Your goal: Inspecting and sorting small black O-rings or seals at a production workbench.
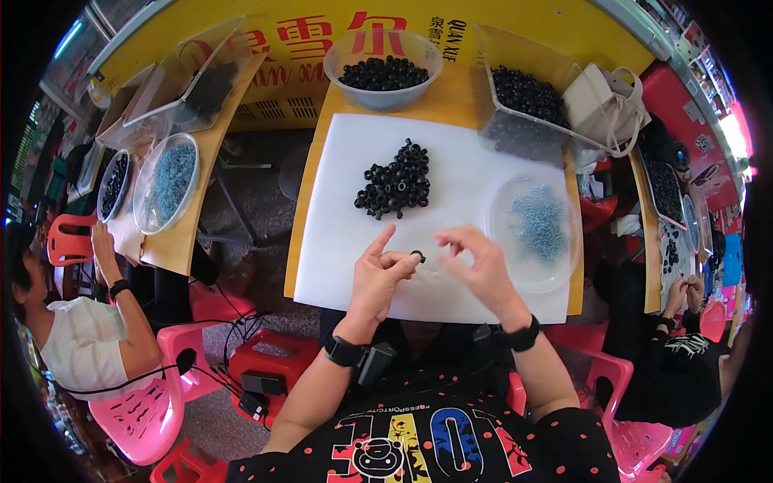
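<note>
My left hand (377,278) pinches a small black ring-shaped part (417,256) between thumb and a bent finger, its index finger stretched out. Just to its right, my right hand (477,262) hovers over the white foam sheet (338,241) with bent fingers smeared by motion; whether it holds anything is unclear. Beyond my hands lies a pile of small black hollow parts (394,181) on the sheet. Close to my right hand, a clear round lid (503,270) holds a heap of tiny light-blue pieces (541,225).
At the table's far edge stand a clear bowl (382,97) and a clear bin (515,129), both with black parts. A white bag (604,105) is beside the bin. Other people sit at side tables, left and right. Pink chairs (133,419) and cables (241,330) are around.
</note>
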`<move>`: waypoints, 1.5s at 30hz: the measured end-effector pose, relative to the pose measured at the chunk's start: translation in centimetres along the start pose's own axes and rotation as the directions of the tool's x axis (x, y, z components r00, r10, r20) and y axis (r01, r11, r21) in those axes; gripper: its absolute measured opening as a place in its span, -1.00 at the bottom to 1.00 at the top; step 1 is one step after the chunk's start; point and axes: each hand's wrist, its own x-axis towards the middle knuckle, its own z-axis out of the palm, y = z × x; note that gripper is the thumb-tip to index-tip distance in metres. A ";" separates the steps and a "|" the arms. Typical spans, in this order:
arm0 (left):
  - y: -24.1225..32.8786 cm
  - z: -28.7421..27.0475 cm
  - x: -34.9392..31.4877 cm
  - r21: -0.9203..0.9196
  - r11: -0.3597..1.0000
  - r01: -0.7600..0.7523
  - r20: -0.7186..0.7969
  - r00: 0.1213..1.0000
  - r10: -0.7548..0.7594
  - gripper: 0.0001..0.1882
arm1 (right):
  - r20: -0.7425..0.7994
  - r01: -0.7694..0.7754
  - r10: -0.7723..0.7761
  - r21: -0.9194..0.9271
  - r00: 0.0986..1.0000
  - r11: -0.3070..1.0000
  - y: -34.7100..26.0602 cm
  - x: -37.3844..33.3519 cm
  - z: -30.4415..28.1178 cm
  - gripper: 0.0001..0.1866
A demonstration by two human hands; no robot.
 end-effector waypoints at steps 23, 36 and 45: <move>-1.2 -0.4 -1.2 -0.287 0.954 0.083 0.169 0.985 -0.034 -0.59 | -0.058 -0.053 0.032 -0.419 0.998 0.906 3.6 7.7 -0.8 -0.73; -1.0 1.2 -1.2 -0.329 0.943 0.047 0.017 0.999 -0.044 -0.69 | -0.113 -0.050 0.035 -0.136 0.993 0.989 -0.1 2.5 1.4 -0.78; -1.8 1.1 -2.3 -0.199 0.971 0.129 0.059 0.991 -0.120 -0.78 | -0.063 -0.095 0.094 -0.014 0.994 0.995 -0.4 -3.9 -0.9 -0.80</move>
